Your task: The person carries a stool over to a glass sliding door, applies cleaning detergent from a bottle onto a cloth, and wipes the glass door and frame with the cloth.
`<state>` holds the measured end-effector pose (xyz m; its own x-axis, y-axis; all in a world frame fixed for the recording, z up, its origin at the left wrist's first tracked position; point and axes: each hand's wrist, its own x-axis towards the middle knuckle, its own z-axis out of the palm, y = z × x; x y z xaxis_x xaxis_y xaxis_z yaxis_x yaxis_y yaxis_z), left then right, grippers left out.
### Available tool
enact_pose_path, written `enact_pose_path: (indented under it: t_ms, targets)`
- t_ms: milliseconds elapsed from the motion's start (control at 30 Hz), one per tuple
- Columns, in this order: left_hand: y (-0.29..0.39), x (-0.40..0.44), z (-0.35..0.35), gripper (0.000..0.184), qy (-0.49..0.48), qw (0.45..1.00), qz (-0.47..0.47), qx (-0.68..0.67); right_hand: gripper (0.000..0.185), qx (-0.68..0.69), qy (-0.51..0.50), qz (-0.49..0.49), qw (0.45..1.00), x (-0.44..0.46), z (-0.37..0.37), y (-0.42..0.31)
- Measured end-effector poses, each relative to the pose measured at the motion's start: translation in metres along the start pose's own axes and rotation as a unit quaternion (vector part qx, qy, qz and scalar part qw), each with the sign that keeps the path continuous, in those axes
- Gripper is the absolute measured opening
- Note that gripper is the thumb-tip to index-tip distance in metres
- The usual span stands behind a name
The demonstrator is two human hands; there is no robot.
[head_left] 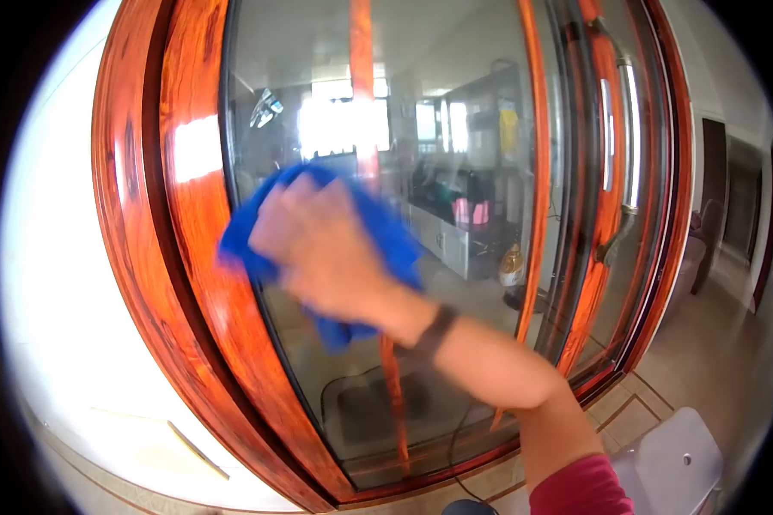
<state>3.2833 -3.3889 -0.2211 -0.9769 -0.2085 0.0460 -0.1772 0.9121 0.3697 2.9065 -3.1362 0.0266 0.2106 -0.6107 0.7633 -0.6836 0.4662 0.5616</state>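
My right hand [322, 245], blurred by motion, presses a blue cloth [378, 227] against the glass pane [275, 69] of a wooden-framed door. The cloth spreads out around and under my fingers, and its lower corner hangs below the palm. A dark band [435, 333] circles my right wrist, and a red sleeve [580, 489] covers the upper arm. Near the fingers is the reddish wood frame [202, 257] along the pane's left side. My left hand is out of view.
A long metal door handle [631, 137] stands out at the right. A pale plastic stool [674, 459] sits on the tiled floor at lower right. Behind or reflected in the glass are a pink item [471, 212] and a bottle [512, 264]. A white wall [60, 318] borders the left.
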Motion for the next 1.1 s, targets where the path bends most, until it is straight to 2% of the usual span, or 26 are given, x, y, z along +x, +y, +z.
enact_pose_path:
  t_ms: [33,67,100,133,167,200,233,300,333,433,500,533,567,633,733,833,867,900,933,967,1033,1100]
  targets:
    - [0.015,0.027,-0.012,0.063,0.063,0.996,0.049,0.051,0.068,0.026,0.012,-0.059,0.998,-0.017,0.020,-0.011]
    - [0.031,0.049,-0.023,0.068,0.157,0.974,0.146,0.072,0.069,0.050,0.021,-0.118,0.992,-0.033,0.039,-0.022]
    - [0.057,0.069,-0.040,0.072,0.199,0.961,0.173,0.083,0.070,0.172,0.005,-0.100,0.980,-0.031,0.037,-0.009]
    - [0.073,0.085,-0.051,0.073,0.251,0.945,0.186,0.099,0.068,0.147,0.042,-0.082,0.985,-0.029,0.031,0.009]
    - [0.082,0.103,-0.061,0.064,0.289,0.930,0.211,0.082,0.065,0.123,0.076,-0.059,0.988,-0.031,0.023,0.031]
    - [0.094,0.118,-0.069,0.064,0.330,0.912,0.221,0.108,0.060,0.076,0.110,-0.039,0.990,-0.021,0.001,0.058]
    - [0.107,0.133,-0.084,0.070,0.318,0.903,0.259,0.128,0.054,0.018,0.101,0.032,0.994,-0.010,-0.035,0.081]
    - [0.117,0.168,-0.095,0.067,0.421,0.852,0.232,0.206,0.049,-0.125,0.215,0.136,0.959,-0.004,-0.051,0.158]
    - [0.116,0.184,-0.099,0.069,0.430,0.841,0.234,0.230,0.052,-0.176,0.254,0.206,0.928,-0.002,-0.060,0.196]
    - [0.119,0.232,-0.110,0.073,0.510,0.777,0.242,0.280,0.075,-0.175,0.240,0.420,0.858,-0.031,-0.088,0.271]
    - [0.123,0.248,-0.111,0.077,0.524,0.741,0.199,0.370,0.080,-0.171,0.229,0.469,0.835,-0.075,-0.095,0.285]
    - [0.126,0.249,-0.113,0.080,0.532,0.713,0.230,0.394,0.082,-0.168,0.230,0.480,0.830,-0.099,-0.094,0.284]
    - [0.128,0.248,-0.112,0.080,0.524,0.722,0.209,0.400,0.084,-0.166,0.229,0.494,0.822,-0.128,-0.091,0.275]
    - [0.122,0.254,-0.110,0.081,0.544,0.707,0.199,0.406,0.081,-0.136,0.245,0.481,0.830,-0.197,-0.075,0.242]
    - [0.126,0.258,-0.106,0.079,0.547,0.692,0.189,0.433,0.076,-0.105,0.199,0.516,0.827,-0.328,-0.046,0.172]
    - [0.125,0.260,-0.106,0.077,0.558,0.675,0.189,0.444,0.077,-0.035,0.189,0.646,0.739,-0.463,0.007,0.062]
    - [0.126,0.261,-0.106,0.077,0.557,0.672,0.186,0.452,0.075,0.004,0.164,0.705,0.689,-0.466,0.004,0.019]
    - [0.126,0.260,-0.106,0.076,0.559,0.666,0.179,0.461,0.073,0.020,0.177,0.714,0.677,-0.474,0.009,-0.005]
    - [0.125,0.259,-0.105,0.075,0.555,0.670,0.179,0.459,0.073,-0.014,0.138,0.683,0.717,-0.482,0.010,-0.015]
    - [0.125,0.259,-0.105,0.075,0.557,0.671,0.179,0.456,0.073,0.009,0.187,0.715,0.673,-0.484,0.021,-0.014]
    - [0.128,0.259,-0.104,0.074,0.561,0.672,0.177,0.449,0.074,-0.022,0.251,0.712,0.655,-0.475,0.034,0.004]
    - [0.127,0.258,-0.105,0.073,0.560,0.676,0.172,0.447,0.076,-0.022,0.258,0.716,0.649,-0.439,0.023,0.047]
